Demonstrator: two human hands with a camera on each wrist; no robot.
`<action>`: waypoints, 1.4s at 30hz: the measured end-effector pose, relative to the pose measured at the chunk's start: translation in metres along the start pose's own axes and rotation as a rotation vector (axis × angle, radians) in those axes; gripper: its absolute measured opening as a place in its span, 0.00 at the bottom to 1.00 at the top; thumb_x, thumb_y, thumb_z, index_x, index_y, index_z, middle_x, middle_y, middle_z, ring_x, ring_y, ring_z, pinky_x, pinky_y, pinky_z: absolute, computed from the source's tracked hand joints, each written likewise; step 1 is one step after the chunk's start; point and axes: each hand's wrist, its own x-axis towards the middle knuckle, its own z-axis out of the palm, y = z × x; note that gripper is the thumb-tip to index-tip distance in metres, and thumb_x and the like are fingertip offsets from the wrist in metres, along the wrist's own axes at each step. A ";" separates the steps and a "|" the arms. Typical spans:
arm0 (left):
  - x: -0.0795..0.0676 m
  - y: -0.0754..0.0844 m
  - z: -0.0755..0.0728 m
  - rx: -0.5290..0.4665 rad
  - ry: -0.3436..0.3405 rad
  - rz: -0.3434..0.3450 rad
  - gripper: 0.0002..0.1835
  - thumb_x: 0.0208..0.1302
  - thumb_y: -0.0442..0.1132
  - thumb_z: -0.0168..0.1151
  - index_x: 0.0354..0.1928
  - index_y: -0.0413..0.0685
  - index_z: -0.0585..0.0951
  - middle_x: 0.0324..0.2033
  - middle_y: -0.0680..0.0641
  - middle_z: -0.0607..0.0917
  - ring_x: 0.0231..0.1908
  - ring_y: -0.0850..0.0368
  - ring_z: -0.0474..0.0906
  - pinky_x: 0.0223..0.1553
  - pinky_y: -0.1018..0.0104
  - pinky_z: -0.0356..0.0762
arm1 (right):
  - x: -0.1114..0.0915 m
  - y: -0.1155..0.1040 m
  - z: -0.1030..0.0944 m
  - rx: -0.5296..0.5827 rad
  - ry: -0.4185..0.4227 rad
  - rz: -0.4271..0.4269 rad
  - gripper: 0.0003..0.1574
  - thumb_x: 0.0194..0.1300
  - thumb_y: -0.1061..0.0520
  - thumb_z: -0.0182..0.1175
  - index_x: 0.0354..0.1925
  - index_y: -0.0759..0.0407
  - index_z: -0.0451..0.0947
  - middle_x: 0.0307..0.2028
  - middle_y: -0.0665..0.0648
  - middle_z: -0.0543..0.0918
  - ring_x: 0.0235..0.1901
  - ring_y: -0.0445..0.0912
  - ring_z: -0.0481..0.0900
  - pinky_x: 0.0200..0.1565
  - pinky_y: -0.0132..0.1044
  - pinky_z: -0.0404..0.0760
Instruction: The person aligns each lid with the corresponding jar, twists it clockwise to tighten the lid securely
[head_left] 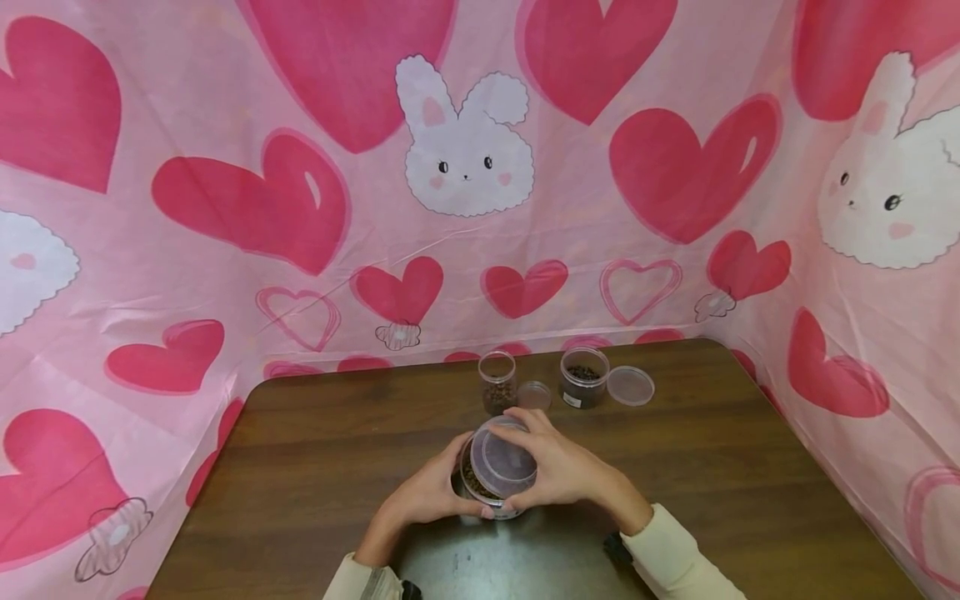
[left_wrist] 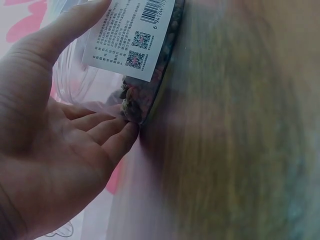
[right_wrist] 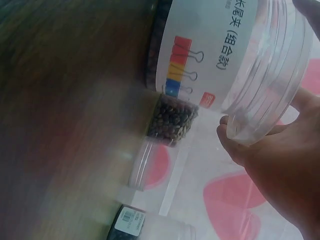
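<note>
A clear plastic jar with a white label and small brown bits inside stands near the middle of the table. Its round see-through lid lies over the mouth, set off toward the right, so some contents show at the left. My left hand grips the jar's left side, thumb at the front; the left wrist view shows that thumb by the barcoded label. My right hand holds the lid by its edge, fingers at the far side and thumb side near. In the right wrist view the label shows printed binder clips.
Behind the hands stand an uncovered taller jar of brown bits and a wider uncovered jar of dark bits. One loose lid lies between them, another lid to the right. Pink heart-printed cloth hangs around the wooden table.
</note>
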 end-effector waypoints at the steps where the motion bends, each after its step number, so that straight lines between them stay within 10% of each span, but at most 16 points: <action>1: 0.000 0.000 0.000 0.008 0.001 0.005 0.64 0.49 0.58 0.85 0.82 0.49 0.54 0.74 0.47 0.72 0.71 0.51 0.72 0.73 0.55 0.70 | 0.001 -0.001 0.000 0.001 -0.006 0.003 0.65 0.48 0.30 0.81 0.79 0.42 0.66 0.78 0.63 0.62 0.74 0.56 0.64 0.60 0.55 0.83; 33: 0.003 -0.002 0.003 0.006 0.002 0.047 0.60 0.52 0.55 0.84 0.82 0.61 0.56 0.76 0.52 0.70 0.72 0.53 0.70 0.74 0.55 0.70 | 0.010 -0.002 0.006 -0.027 -0.092 -0.045 0.64 0.50 0.31 0.80 0.80 0.40 0.63 0.80 0.59 0.59 0.75 0.55 0.62 0.64 0.54 0.80; 42: 0.002 0.000 0.002 0.003 -0.003 0.040 0.65 0.49 0.58 0.85 0.84 0.62 0.52 0.78 0.53 0.68 0.73 0.54 0.70 0.74 0.53 0.69 | 0.007 -0.006 0.006 -0.031 -0.093 0.041 0.78 0.43 0.18 0.76 0.83 0.43 0.56 0.83 0.62 0.52 0.79 0.62 0.57 0.69 0.62 0.75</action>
